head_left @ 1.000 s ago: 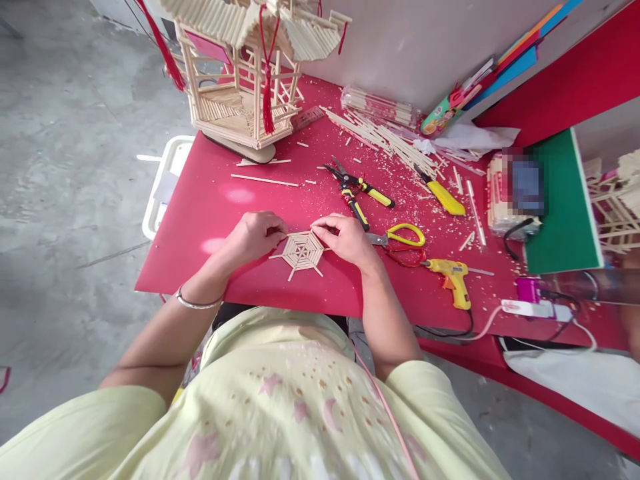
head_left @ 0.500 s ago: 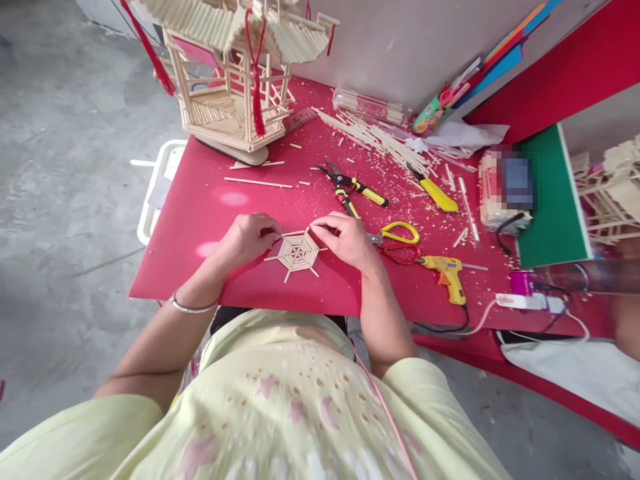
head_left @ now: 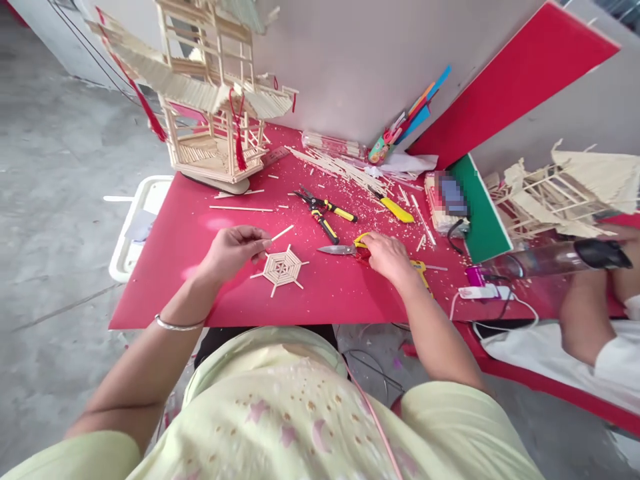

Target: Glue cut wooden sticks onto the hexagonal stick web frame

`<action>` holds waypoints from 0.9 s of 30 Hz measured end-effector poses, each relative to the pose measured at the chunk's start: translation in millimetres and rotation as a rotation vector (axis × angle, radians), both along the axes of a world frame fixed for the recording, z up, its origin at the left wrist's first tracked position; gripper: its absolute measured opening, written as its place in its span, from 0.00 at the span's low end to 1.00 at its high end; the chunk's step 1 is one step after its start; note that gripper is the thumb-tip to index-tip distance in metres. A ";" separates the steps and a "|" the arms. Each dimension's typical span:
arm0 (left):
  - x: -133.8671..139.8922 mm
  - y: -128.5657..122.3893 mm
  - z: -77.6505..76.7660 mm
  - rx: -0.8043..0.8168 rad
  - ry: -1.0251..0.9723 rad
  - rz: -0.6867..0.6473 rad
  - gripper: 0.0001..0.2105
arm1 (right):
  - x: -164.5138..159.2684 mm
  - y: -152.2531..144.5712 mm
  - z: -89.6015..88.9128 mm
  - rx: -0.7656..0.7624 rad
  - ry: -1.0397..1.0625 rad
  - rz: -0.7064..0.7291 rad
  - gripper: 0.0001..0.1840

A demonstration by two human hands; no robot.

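My left hand (head_left: 239,252) is closed, pinching a short thin wooden stick (head_left: 283,233) that points up and to the right. Just below its fingertips, a hexagonal web-shaped piece made of sticks (head_left: 280,269) lies flat on the red tabletop (head_left: 165,267), with spokes jutting past its edge. To the right, my right hand (head_left: 387,255) has its fingers closed around the yellow and red handles of a pair of scissors (head_left: 337,250). The blades point left toward the web-shaped piece. Part of the handles is hidden beneath my fingers.
A stick-built pavilion (head_left: 215,157) with red tassels stands at the back left. Cutting pliers (head_left: 325,212), a yellow utility knife (head_left: 397,209) and loose sticks (head_left: 340,167) lie ahead. A glue gun (head_left: 421,270) sits beyond my right hand. Another person's arm (head_left: 587,313) is at the far right.
My right hand has left the web-shaped piece and moved right onto the scissors. My left hand has lifted away with a stick. The view has shifted to the right.
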State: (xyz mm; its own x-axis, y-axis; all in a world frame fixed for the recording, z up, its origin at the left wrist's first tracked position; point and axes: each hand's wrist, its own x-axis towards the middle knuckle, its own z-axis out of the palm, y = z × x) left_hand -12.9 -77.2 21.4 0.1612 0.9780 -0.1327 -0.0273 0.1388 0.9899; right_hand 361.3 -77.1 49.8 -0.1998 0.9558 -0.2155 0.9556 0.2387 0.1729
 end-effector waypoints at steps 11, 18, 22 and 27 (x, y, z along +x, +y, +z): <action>-0.1 13.3 2.3 -0.034 -0.200 0.045 0.14 | -11.6 18.1 24.7 -0.047 0.031 0.036 0.20; 14.3 30.9 9.0 -0.064 -0.369 0.100 0.15 | -64.8 82.8 9.5 -0.128 0.138 -0.085 0.54; 15.1 32.6 10.4 -0.072 -0.434 0.113 0.16 | -73.5 101.2 2.1 -0.124 0.103 -0.082 0.50; 14.8 30.5 7.7 -0.118 -0.527 0.119 0.16 | -61.2 100.8 9.4 -0.017 0.162 -0.085 0.54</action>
State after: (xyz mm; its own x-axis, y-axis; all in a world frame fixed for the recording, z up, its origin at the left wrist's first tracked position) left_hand 1.8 -46.7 29.1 0.1247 0.9769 -0.1735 -0.5371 0.2134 0.8161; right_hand 300.2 23.7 59.1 -0.1517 0.9672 -0.2037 0.9875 0.1573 0.0115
